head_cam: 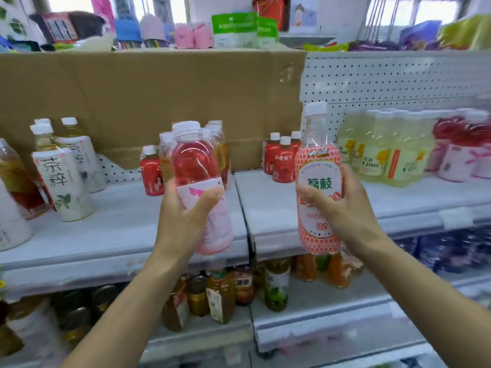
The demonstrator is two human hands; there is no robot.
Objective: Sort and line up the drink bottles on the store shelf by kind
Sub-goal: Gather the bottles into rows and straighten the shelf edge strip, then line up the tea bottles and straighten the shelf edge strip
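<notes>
Pink drink fills the clear bottle (191,160) that my left hand (183,219) grips round its pale label, thumb across the front. I hold it upright over the front edge of the shelf (127,224), just left of the seam between the two shelf boards. My right hand (345,208) wraps the lychee bottle (318,166), red-and-white patterned with a white cap, from its right side, just right of that seam, its base below the front edge. White-labelled tea bottles (63,181) stand toward the shelf's left end. Small red bottles (281,160) sit near the back edge behind my right hand. Pale yellow bottles (385,155) are grouped farther right, then more pink bottles (457,158) at the right end. Cardboard (132,96) lines the back.
</notes>
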